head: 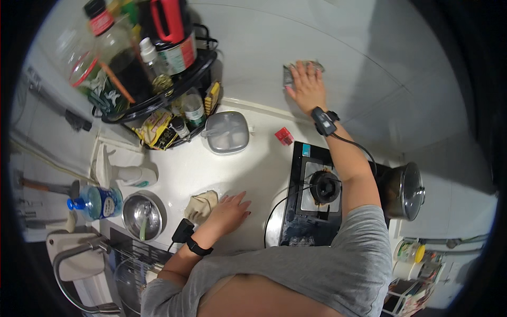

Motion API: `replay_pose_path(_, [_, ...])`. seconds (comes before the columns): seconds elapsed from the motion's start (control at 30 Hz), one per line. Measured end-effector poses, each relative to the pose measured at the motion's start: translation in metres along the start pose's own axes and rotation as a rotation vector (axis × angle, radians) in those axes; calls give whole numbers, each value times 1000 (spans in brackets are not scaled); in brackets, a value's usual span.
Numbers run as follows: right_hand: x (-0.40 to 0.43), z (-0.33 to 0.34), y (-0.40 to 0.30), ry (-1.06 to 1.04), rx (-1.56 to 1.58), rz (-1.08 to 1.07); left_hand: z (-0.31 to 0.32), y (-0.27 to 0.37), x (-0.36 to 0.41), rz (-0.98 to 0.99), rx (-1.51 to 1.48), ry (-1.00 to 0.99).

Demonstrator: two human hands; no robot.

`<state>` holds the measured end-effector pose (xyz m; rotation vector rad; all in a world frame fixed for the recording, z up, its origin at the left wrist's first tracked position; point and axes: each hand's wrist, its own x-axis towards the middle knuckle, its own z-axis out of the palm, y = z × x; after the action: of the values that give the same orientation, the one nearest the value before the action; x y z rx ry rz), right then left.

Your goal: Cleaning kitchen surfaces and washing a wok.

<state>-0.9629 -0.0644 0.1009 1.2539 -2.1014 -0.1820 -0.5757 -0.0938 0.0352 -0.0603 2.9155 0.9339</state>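
Observation:
My right hand [308, 89] is stretched out to the tiled wall [253, 47]. Its palm and spread fingers press a grey cloth [288, 77] flat against the tiles; the hand covers most of that cloth. Lower down, my left hand [229, 216] is over the white countertop [253, 174] with its fingers apart and nothing in them. A crumpled beige cloth [201, 205] lies right beside it, partly behind the hand. Whether the left fingertips touch the counter I cannot tell. Both wrists wear black straps with small devices and cables.
A black gas stove [295, 222] lies under my right arm, with a lidded pot [408, 192] on its far side. A grey lidded box [227, 132], red packet [284, 136], metal bowl [158, 210] and spray bottle [134, 175] stand on the counter. A black corner rack [190, 85] holds bottles.

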Motion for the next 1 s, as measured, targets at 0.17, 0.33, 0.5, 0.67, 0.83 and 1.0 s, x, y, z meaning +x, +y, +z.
replay_pose_path(0.17, [35, 8, -41, 133, 162, -124, -4, 25, 16, 70, -14, -54])
replay_pose_path(0.33, [63, 13, -72, 319, 68, -221, -6, 45, 21, 111, 14, -13])
replay_pose_path(0.5, [45, 15, -29, 179, 269, -263, -13, 41, 16, 71, 32, -35])
replay_pose_path(0.67, [-43, -10, 73, -43, 143, -72, -8, 23, 7, 51, -15, -51])
replay_pose_path(0.83, [-23, -10, 76, 70, -70, -284, -2, 6, 7, 77, -43, -22])
replay_pose_path(1.0, [97, -28, -37, 157, -82, -586, -11, 4, 12, 93, 16, 46])
